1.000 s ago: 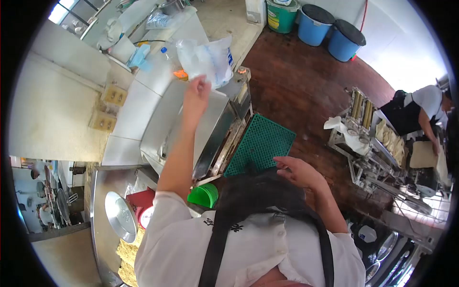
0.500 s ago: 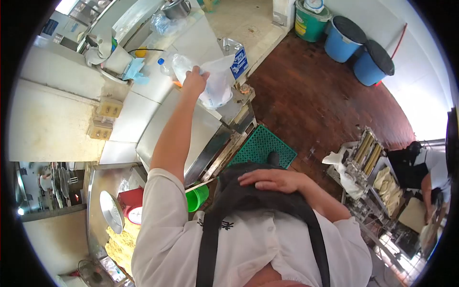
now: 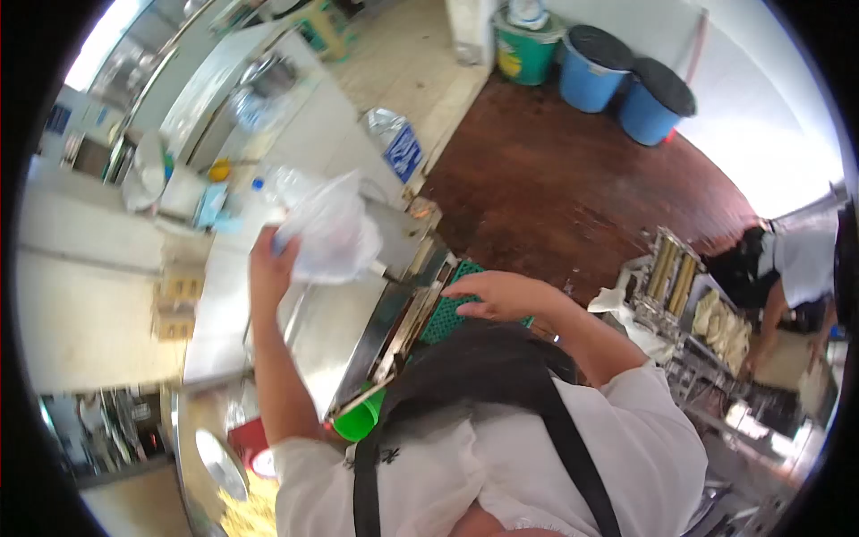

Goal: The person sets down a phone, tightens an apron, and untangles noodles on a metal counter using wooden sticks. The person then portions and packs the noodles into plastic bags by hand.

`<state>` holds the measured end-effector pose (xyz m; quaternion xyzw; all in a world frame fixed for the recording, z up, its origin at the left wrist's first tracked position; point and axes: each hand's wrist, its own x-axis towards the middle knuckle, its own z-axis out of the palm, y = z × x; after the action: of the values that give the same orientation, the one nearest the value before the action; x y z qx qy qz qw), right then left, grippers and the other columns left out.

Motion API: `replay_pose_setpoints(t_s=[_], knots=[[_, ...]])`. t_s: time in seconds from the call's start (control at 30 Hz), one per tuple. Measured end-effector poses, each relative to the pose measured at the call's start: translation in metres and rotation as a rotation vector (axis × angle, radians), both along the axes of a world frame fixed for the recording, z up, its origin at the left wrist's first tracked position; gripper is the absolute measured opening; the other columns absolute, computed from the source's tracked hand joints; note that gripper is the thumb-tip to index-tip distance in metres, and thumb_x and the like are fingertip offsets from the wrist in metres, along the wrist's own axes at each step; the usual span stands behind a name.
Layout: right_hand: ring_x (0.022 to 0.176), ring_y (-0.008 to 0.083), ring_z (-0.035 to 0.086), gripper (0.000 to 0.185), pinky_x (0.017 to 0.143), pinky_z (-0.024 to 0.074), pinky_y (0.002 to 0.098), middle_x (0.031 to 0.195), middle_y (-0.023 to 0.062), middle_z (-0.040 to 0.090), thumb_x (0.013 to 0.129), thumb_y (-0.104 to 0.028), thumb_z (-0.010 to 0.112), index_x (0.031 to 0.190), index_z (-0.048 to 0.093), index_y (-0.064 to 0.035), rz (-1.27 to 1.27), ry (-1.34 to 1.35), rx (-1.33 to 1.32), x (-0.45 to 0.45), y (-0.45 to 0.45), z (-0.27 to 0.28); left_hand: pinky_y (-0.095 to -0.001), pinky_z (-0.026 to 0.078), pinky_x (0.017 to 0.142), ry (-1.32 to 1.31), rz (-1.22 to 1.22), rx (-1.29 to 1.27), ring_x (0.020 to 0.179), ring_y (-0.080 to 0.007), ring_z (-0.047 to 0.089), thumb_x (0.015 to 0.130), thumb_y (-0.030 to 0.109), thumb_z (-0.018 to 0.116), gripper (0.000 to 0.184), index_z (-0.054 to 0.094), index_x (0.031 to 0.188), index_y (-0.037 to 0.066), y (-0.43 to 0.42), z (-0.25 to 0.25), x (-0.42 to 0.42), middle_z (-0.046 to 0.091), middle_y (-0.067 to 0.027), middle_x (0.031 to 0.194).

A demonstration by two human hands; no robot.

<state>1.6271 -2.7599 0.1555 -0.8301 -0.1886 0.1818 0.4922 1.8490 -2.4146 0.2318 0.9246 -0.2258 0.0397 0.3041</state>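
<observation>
The left hand [image 3: 271,262] now holds the plastic bag [image 3: 333,234] apart from the blue-labelled package [image 3: 400,150]; the right hand [image 3: 499,295] is off the apron [image 3: 470,371].

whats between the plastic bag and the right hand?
In the head view, the front edge of the steel-topped counter crosses between the plastic bag and the right hand.

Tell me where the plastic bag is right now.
In the head view, the plastic bag is left of centre, held at its edge by the left hand, near the metal counter.
</observation>
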Motion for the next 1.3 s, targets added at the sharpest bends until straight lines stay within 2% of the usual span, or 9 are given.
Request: replay_pose_setpoints(t_s=[0.27,0.4,0.67,0.77,0.8,0.93,1.13,1.23,1.3], knots=[[0.116,0.0362,0.060,0.050,0.097,0.0489,0.0432,0.129,0.0209,0.060,0.095,-0.024,0.061,0.139,0.050,-0.0010,0.107,0.088,0.088,0.045,0.070,-0.009,-0.0419,0.050,0.082,0.025,-0.019,0.111,0.089,-0.0380,0.062,0.088,0.015,0.070,0.034,0.059,0.116,-0.001,0.051,-0.018,-0.046,0.064,-0.0214,0.100],[0.118,0.0399,0.057,0.062,0.098,0.0480,0.0468,0.134,0.0225,0.055,0.090,-0.014,0.062,0.145,0.038,0.0017,-0.115,-0.382,0.048,0.102,0.131,-0.066,-0.0424,0.049,0.088,0.102,0.008,0.101,0.100,-0.0389,0.061,0.086,0.010,0.070,0.037,0.059,0.120,0.001,0.073,-0.011,-0.053,0.059,-0.0200,0.111],[0.133,0.0407,0.046,0.085,0.112,0.0384,0.0434,0.140,0.0268,0.047,0.081,-0.012,0.074,0.152,0.029,0.0011,-0.183,-0.066,-0.105,0.164,0.194,-0.074,-0.0427,0.047,0.097,0.050,0.011,0.033,0.112,-0.0387,0.059,0.082,-0.007,0.065,0.047,0.058,0.127,0.004,0.080,-0.016,-0.044,0.057,-0.0185,0.121],[0.136,0.0403,0.043,0.094,0.114,0.0366,0.0436,0.144,0.0257,0.043,0.077,-0.014,0.080,0.154,0.026,-0.0009,-0.141,-0.294,0.058,0.172,0.215,-0.103,-0.0419,0.041,0.108,-0.025,0.054,-0.131,0.128,-0.0392,0.051,0.081,-0.007,0.065,0.068,0.045,0.145,0.007,0.085,-0.039,-0.044,0.052,-0.0209,0.137],[0.136,0.0401,0.042,0.097,0.114,0.0359,0.0438,0.146,0.0253,0.042,0.077,-0.015,0.082,0.154,0.025,-0.0017,-0.123,-0.383,0.121,0.175,0.223,-0.118,-0.0422,0.031,0.117,0.088,0.075,-0.265,0.141,-0.0371,0.039,0.078,-0.007,0.064,0.091,0.021,0.158,0.007,0.092,-0.052,-0.042,0.037,-0.0229,0.153],[0.141,0.0371,0.038,0.102,0.117,0.0317,0.0428,0.153,0.0223,0.036,0.077,-0.020,0.085,0.156,0.023,-0.0031,-0.157,-0.493,0.325,0.183,0.224,-0.144,-0.0423,0.025,0.120,0.098,0.149,-0.513,0.145,-0.0314,0.031,0.070,-0.007,0.062,0.102,0.010,0.158,0.002,0.124,-0.123,-0.042,0.025,-0.0203,0.159],[0.145,0.0375,0.032,0.096,0.122,0.0242,0.0446,0.154,0.0234,0.036,0.082,-0.034,0.078,0.155,0.025,-0.0021,0.014,-0.214,0.370,0.172,0.213,-0.159,-0.0392,0.035,0.113,0.344,0.195,-0.609,0.135,-0.0307,0.046,0.071,-0.004,0.058,0.076,0.036,0.144,-0.001,0.112,-0.199,-0.055,0.050,-0.0173,0.141],[0.141,0.0381,0.036,0.085,0.121,0.0267,0.0401,0.153,0.0240,0.038,0.080,-0.011,0.070,0.154,0.028,-0.0006,0.111,-0.416,0.123,0.158,0.211,-0.160,-0.0389,0.043,0.105,0.206,0.225,-0.405,0.125,-0.0307,0.056,0.081,0.000,0.057,0.054,0.049,0.134,-0.004,0.115,-0.230,-0.042,0.059,-0.0193,0.133],[0.138,0.0374,0.041,0.078,0.119,0.0294,0.0385,0.150,0.0239,0.040,0.078,0.000,0.062,0.151,0.035,-0.0003,-0.018,-0.154,0.225,0.146,0.204,-0.145,-0.0384,0.044,0.104,0.340,0.305,-0.559,0.123,-0.0306,0.057,0.086,0.004,0.059,0.048,0.051,0.132,-0.005,0.118,-0.238,-0.036,0.060,-0.0198,0.132]])
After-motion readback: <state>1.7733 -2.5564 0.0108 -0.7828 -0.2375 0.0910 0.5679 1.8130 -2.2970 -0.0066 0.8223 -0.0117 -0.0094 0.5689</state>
